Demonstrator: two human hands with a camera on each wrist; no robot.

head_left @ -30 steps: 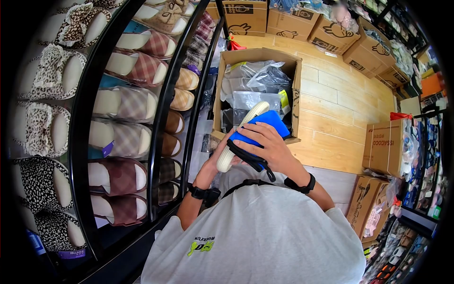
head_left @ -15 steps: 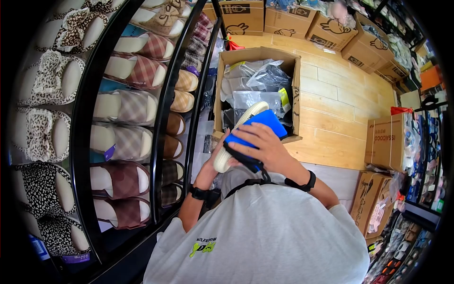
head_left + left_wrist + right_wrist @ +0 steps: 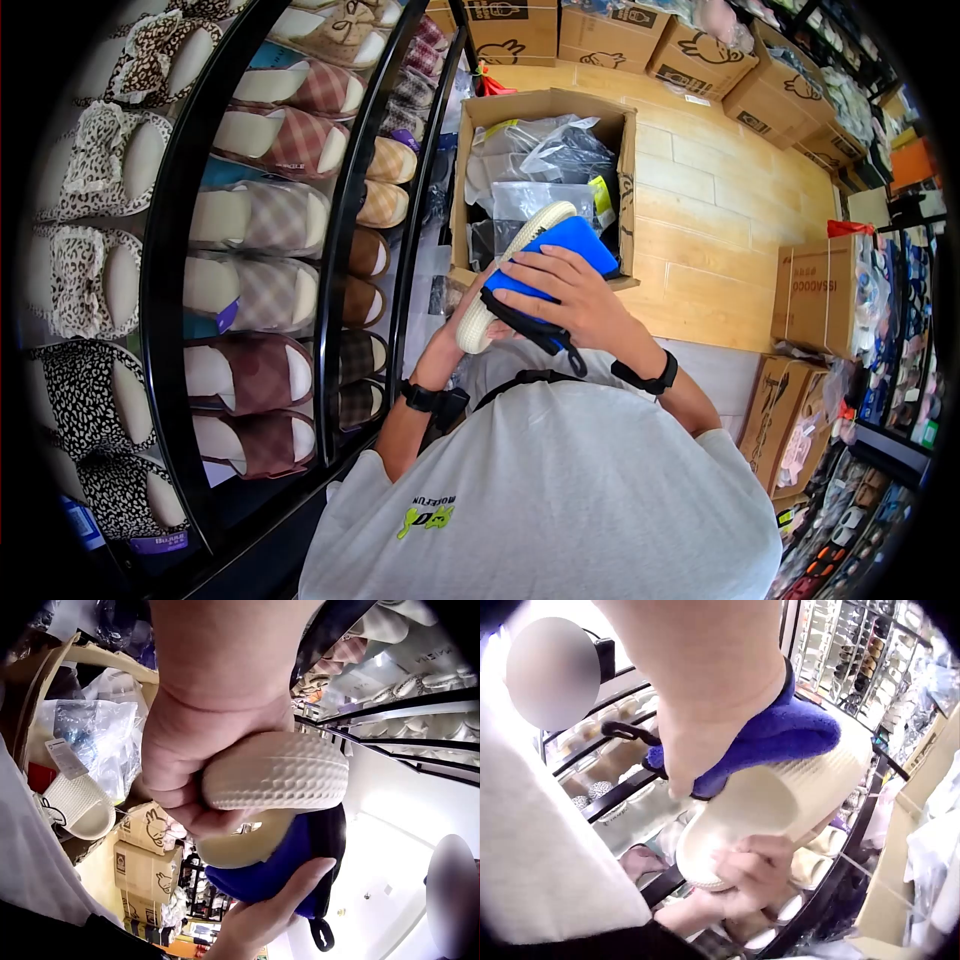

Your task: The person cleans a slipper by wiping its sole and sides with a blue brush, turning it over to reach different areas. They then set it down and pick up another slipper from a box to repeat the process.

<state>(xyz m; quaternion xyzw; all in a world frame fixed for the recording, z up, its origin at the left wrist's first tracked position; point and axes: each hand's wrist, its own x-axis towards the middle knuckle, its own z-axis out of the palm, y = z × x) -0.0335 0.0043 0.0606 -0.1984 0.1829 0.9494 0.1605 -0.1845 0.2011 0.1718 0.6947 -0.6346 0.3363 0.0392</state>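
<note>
A cream slide slipper (image 3: 550, 222) with a dimpled side is held slantwise in front of the waist. My left hand (image 3: 452, 335) grips it; in the left wrist view its fingers curl round the slipper's end. My right hand (image 3: 568, 296) holds a blue plush cloth (image 3: 580, 246) with black trim and a hanging loop. Its fingers lie spread over the cloth, and its thumb shows on the cloth in the left wrist view. The cloth lies over the slipper's strap (image 3: 825, 769) in the right wrist view. The palm side of the right hand is hidden.
An open carton (image 3: 628, 200) of bagged slippers stands just beyond the hands. To the left, a black-framed rack (image 3: 335, 300) carries rows of slippers. More cartons (image 3: 700, 60) line the far side, and another carton (image 3: 815, 300) stands at right beside packed shelves.
The slipper, cloth and both hands dipped slightly toward the lower left, then came back up and right. Both holds look the same throughout.
</note>
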